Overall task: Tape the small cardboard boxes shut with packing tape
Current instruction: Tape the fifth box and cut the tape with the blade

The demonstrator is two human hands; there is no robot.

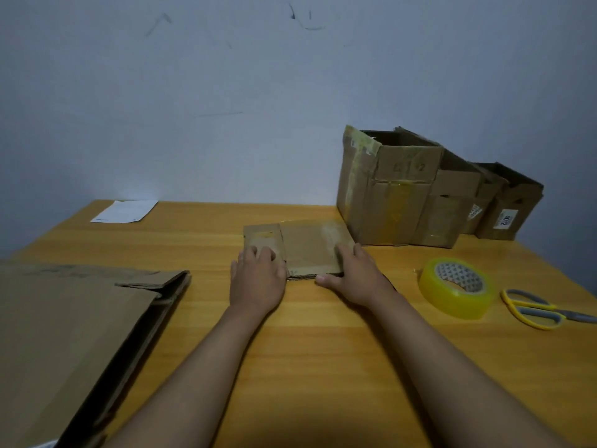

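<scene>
- On the table (290, 350), the biggest thing was a large flattened carton (64, 318) at the left edge, lying apart from the work and best left there.
- Against the wall at the far right stood a row of opened boxes (403, 195), flaps up, none of them sealed; the nearest carried old yellowish tape on its side.
- At mid-table lay the flat box (310, 247), collapsed and pressed down, just beside that row; I judge the step in hand was to raise this one into shape before any taping.
- Both hands lay on its near edge. The left hand (256, 279) rested on the left flap with fingers bent over it, and the right hand (352, 273) lay on the right part, fingers over the top and thumb along the near edge (whether either truly pinched the cardboard, I could not tell).
- To do it well, the hands would need to lift opposite panels and square the corners, so the flaps meet evenly along one seam.
- To the right, well apart from the hands, sat the tape (457, 287), a yellowish roll lying on its side, within easy reach.
- Just beyond it lay the scissors (542, 308), yellow-handled, blades pointing right.
- At the far left was a sheet of paper (124, 211).
</scene>
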